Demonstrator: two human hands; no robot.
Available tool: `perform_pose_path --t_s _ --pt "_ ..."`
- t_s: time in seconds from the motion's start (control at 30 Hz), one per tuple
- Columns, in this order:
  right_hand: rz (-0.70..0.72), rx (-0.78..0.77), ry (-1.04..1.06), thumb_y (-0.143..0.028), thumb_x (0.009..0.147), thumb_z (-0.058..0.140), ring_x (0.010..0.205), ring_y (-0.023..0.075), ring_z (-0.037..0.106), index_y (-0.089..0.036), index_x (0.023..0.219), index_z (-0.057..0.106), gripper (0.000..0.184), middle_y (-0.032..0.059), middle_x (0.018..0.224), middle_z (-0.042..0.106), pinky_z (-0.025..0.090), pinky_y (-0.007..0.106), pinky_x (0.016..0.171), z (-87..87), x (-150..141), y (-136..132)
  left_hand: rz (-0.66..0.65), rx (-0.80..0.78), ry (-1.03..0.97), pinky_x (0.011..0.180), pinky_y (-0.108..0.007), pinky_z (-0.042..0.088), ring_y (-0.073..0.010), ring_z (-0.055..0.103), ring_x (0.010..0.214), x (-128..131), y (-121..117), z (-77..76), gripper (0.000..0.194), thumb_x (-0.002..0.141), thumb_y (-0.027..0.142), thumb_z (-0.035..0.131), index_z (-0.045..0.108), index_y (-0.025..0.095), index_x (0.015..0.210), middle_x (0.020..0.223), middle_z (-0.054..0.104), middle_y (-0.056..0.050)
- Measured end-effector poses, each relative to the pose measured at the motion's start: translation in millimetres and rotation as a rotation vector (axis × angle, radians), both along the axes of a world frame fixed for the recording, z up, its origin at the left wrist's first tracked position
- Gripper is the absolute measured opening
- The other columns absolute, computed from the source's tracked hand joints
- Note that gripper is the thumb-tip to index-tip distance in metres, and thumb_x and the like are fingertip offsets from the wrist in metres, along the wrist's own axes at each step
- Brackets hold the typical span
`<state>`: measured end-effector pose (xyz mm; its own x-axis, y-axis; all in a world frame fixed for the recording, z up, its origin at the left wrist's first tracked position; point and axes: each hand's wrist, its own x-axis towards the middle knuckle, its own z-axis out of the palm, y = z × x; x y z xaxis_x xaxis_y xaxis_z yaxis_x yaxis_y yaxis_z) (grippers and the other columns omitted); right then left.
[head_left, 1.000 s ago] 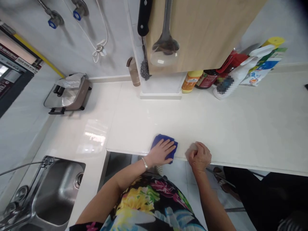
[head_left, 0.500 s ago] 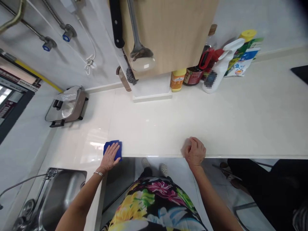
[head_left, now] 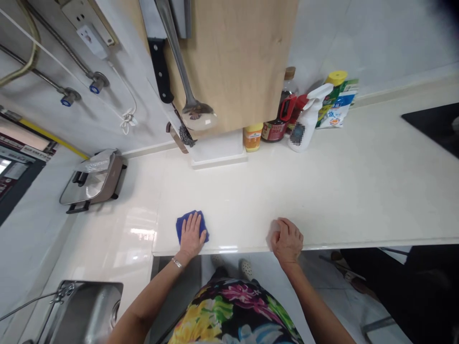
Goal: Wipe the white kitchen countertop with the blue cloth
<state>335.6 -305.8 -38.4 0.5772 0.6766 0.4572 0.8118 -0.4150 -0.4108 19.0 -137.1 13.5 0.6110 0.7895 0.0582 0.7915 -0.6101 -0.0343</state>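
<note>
My left hand point(head_left: 191, 235) lies flat with its fingers stretched out on a folded blue cloth point(head_left: 182, 230), pressing it against the white countertop point(head_left: 229, 191) near the front edge. The cloth shows around the fingers, mostly on the left and beyond the fingertips. My right hand point(head_left: 288, 240) rests on the counter by the same edge, to the right of the cloth. Its fingers are curled in, and nothing shows in them. The palm side is hidden.
An electric pan point(head_left: 103, 184) stands at the back left, above the sink point(head_left: 86, 310). A wooden cabinet panel point(head_left: 244, 62) with a ladle point(head_left: 179, 52) and a knife point(head_left: 160, 71) overhangs the counter. A spray bottle point(head_left: 306, 122) stands by the wall. A black panel point(head_left: 433, 124) lies right.
My left hand has slid the blue cloth right and a little away from the front edge. My right hand stays about where it was on the counter. The camera view has shifted slightly.
</note>
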Motion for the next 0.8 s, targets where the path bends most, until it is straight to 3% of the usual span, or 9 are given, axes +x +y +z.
perform_pose_path --t_s 0.17,0.33,0.6,0.8 --pt "-0.001 -0.006 -0.029 -0.015 0.085 0.050 0.110 0.0256 0.058 -0.017 0.119 0.059 0.035 0.0106 0.124 0.065 0.040 0.038 0.087 -2.8 0 2 -0.017 -0.003 -0.043 0.125 -0.054 0.023 -0.0283 0.027 0.153 56 57 0.1 0.063 0.101 0.041 0.032 0.028 0.016 0.159 0.162 0.036 -0.012" --pt "-0.016 -0.013 -0.039 -0.016 0.086 0.049 0.109 0.0261 0.058 -0.018 0.122 0.058 0.038 0.0106 0.126 0.065 0.040 0.038 0.087 -5.0 -1 4 -0.136 -0.043 -0.023 0.126 -0.051 0.020 -0.0267 0.023 0.154 116 98 1.7 0.063 0.102 0.043 0.031 0.031 0.014 0.158 0.165 0.030 -0.009" --pt "-0.006 -0.063 0.014 -0.021 0.087 0.047 0.114 0.0288 0.057 -0.021 0.128 0.055 0.042 0.0122 0.128 0.064 0.044 0.042 0.088 -3.3 -1 4 -0.280 -0.071 -0.057 0.127 -0.051 0.017 -0.0257 0.020 0.155 202 143 -7.4 0.066 0.100 0.044 0.035 0.027 0.019 0.160 0.165 0.031 -0.008" --pt "-0.012 -0.063 0.062 -0.021 0.089 0.047 0.115 0.0284 0.058 -0.021 0.124 0.057 0.037 0.0127 0.127 0.064 0.045 0.042 0.089 1.3 0 5 -0.349 -0.129 -0.124 0.128 -0.050 0.013 -0.0266 0.022 0.154 253 157 -12.7 0.064 0.101 0.046 0.030 0.034 0.016 0.157 0.165 0.032 -0.008"
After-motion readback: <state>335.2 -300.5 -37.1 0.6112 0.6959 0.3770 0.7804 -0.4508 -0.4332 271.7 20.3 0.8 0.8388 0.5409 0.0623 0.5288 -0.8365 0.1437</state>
